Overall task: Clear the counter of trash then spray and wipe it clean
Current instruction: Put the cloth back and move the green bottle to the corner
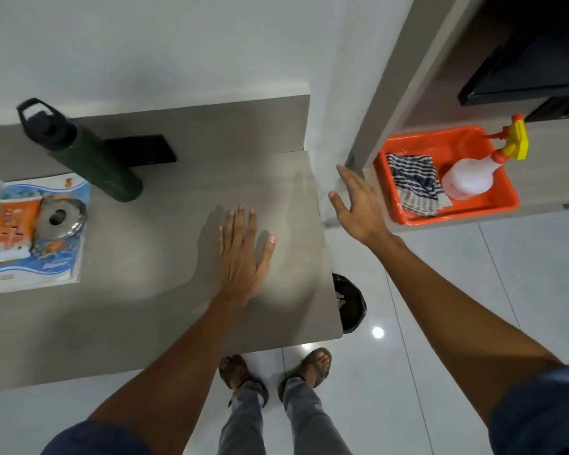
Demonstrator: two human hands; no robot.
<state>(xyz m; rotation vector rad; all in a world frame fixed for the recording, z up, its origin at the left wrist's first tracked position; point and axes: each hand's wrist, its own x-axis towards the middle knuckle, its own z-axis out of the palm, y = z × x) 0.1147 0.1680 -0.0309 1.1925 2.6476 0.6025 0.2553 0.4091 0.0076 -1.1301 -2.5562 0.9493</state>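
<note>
My left hand (243, 257) lies flat, fingers spread, on the grey counter (151, 307) near its right end. In the air past the counter's right edge, my right hand (355, 205) is open and empty, left of an orange tray (506, 201). The tray holds a white spray bottle (470, 178) with a yellow and orange trigger and a crumpled blue-and-white striped cloth (414, 185). A black bin (350, 303) stands on the floor, partly hidden under the counter's right edge.
A dark green bottle (89, 156) stands at the counter's back left with a black phone (145, 149) behind it. A blue and orange blister pack (33, 234) lies at the left. The tray rests on a lower shelf under a black screen (532, 60). My sandalled feet stand on glossy tiles.
</note>
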